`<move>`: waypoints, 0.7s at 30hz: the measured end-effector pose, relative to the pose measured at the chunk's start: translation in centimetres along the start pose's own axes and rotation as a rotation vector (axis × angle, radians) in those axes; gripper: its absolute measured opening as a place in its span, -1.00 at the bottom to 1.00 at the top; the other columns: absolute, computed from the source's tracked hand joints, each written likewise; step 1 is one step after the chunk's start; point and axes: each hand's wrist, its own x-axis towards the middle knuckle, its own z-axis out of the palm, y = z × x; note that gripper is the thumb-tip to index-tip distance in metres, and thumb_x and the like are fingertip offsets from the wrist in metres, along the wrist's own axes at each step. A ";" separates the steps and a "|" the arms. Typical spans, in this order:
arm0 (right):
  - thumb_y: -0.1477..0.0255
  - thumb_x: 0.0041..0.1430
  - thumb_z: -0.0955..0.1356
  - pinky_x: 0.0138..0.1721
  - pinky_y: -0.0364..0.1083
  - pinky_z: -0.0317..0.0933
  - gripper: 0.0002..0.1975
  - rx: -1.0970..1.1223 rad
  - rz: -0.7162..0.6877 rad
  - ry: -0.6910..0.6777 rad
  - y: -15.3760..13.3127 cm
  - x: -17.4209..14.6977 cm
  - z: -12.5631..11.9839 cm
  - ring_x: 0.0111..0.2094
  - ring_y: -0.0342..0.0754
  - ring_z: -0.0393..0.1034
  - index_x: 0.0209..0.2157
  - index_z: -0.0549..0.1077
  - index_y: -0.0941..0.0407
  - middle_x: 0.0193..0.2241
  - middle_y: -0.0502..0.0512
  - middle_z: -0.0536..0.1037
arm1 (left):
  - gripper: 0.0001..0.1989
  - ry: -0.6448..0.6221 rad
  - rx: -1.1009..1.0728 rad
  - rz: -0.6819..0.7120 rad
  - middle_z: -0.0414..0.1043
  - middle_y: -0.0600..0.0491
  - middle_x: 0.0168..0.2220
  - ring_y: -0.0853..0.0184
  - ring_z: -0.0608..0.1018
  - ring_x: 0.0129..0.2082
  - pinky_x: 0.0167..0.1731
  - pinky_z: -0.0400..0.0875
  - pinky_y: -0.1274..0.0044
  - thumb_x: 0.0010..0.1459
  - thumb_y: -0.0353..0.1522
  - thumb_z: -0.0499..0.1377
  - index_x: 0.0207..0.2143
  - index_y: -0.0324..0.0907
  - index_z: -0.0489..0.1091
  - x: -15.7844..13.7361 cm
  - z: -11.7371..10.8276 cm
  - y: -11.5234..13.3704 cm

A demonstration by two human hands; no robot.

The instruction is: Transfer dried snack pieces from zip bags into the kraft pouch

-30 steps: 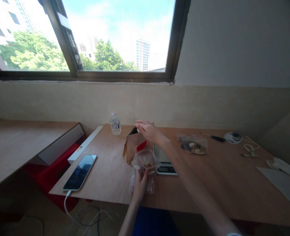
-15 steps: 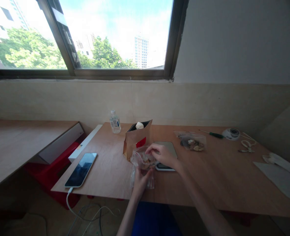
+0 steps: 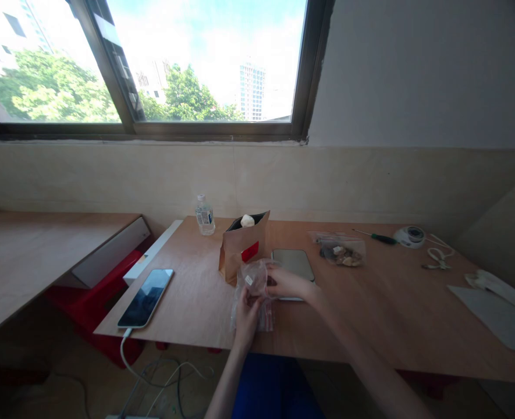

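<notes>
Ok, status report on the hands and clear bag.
Left hand holding clear bag. Right hand at its edge, grip unclear. Brown paper bag standing open close behind. Scale partly behind right hand.

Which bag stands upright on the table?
Brown paper bag, red patch on front. Clear bag of stones lies flat; another clear bag is in the left hand, right hand against it.

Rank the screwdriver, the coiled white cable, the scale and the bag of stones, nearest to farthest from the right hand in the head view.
From the right hand:
1. Scale: partly behind the hand.
2. Bag of stones: right of the scale.
3. Screwdriver: farther right, toward the wall.
4. Coiled white cable: right of the screwdriver.
</notes>
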 end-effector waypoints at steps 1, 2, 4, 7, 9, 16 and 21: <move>0.53 0.00 0.35 -0.20 -0.11 0.22 -0.81 0.008 0.003 -0.007 0.2 0.0 -0.1 -0.23 -0.02 0.38 -0.27 0.50 0.15 -0.25 0.09 0.53 | -0.73 -0.002 0.002 -0.008 0.48 0.00 -0.21 0.25 0.51 -0.19 -0.16 0.36 0.45 0.00 -0.34 0.20 -0.21 -0.16 0.32 0.0 0.0 0.0; 0.52 0.01 0.35 -0.23 -0.11 0.23 -0.84 0.017 0.006 -0.011 0.3 -0.1 -0.1 -0.26 -0.03 0.38 -0.30 0.50 0.15 -0.29 0.08 0.54 | -0.75 0.001 0.003 -0.016 0.48 0.01 -0.24 0.26 0.52 -0.22 -0.18 0.36 0.46 -0.01 -0.34 0.21 -0.23 -0.16 0.32 0.0 0.1 -0.1; 0.50 0.02 0.34 -0.29 -0.13 0.22 -0.87 0.039 0.029 -0.011 0.5 -0.3 -0.2 -0.33 -0.05 0.38 -0.34 0.51 0.16 -0.35 0.07 0.54 | -0.74 0.019 0.004 -0.028 0.48 0.03 -0.26 0.28 0.52 -0.23 -0.20 0.36 0.48 -0.02 -0.33 0.22 -0.24 -0.16 0.31 0.0 0.1 -0.3; 0.48 0.04 0.33 -0.40 -0.16 0.19 -0.87 0.056 0.105 0.007 0.8 -0.6 -0.3 -0.42 -0.08 0.37 -0.35 0.50 0.19 -0.42 0.07 0.54 | -0.71 0.044 0.019 -0.032 0.46 0.04 -0.28 0.29 0.51 -0.26 -0.23 0.36 0.50 -0.03 -0.30 0.23 -0.22 -0.16 0.30 0.0 0.1 -0.7; 0.49 0.02 0.33 -0.44 -0.17 0.16 -0.87 0.053 0.148 0.024 0.8 -0.8 -0.3 -0.45 -0.09 0.36 -0.37 0.50 0.21 -0.45 0.07 0.54 | -0.70 0.054 0.036 -0.028 0.45 0.06 -0.32 0.32 0.51 -0.30 -0.26 0.36 0.52 -0.02 -0.29 0.22 -0.21 -0.16 0.30 0.0 0.0 -0.9; 0.46 -0.01 0.33 -0.41 -0.16 0.21 -0.85 0.292 0.165 0.155 1.3 -0.6 0.0 -0.42 -0.07 0.38 -0.41 0.51 0.23 -0.42 0.09 0.56 | -0.68 0.031 0.037 -0.054 0.47 0.04 -0.30 0.31 0.52 -0.27 -0.21 0.36 0.49 0.01 -0.25 0.21 -0.18 -0.17 0.31 0.1 -0.1 -1.0; 0.39 0.01 0.33 -0.41 -0.15 0.23 -0.80 0.379 0.215 0.269 2.2 -0.4 0.0 -0.42 -0.07 0.39 -0.38 0.49 0.25 -0.42 0.11 0.55 | -0.65 -0.066 0.013 -0.074 0.47 -0.02 -0.14 0.26 0.50 -0.14 -0.10 0.33 0.46 0.01 -0.25 0.21 -0.13 -0.16 0.34 0.1 0.2 -1.1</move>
